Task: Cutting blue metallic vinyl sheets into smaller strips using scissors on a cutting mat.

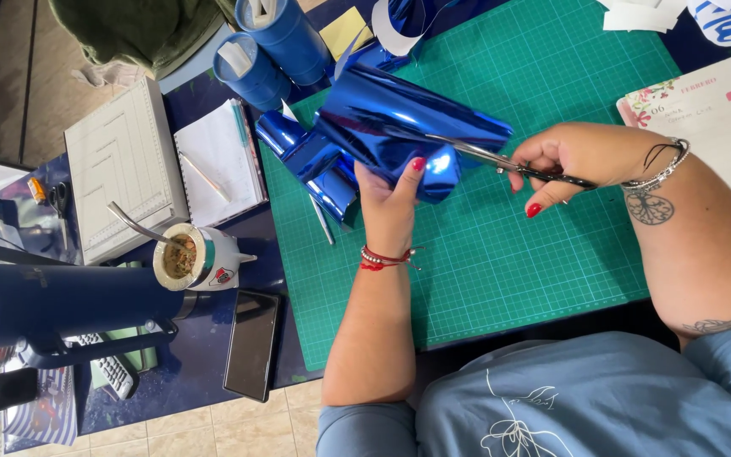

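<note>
My left hand (pixel 392 207) holds up a curled sheet of shiny blue metallic foil (pixel 399 127) above a green cutting mat (pixel 518 254). My right hand (pixel 581 161) grips a pair of scissors (pixel 488 159) whose blades are in the foil's right edge. More of the blue foil roll (pixel 310 161) lies on the mat's left edge, under the held sheet.
Left of the mat are a dark phone (pixel 251 343), a cup with a metal straw (pixel 192 254), a dark blue thermos (pixel 61 305), an open notebook (pixel 217 161) and a white paper trimmer (pixel 120 165). Two blue rolls (pixel 268 55) stand at the back. A planner (pixel 712 110) lies right.
</note>
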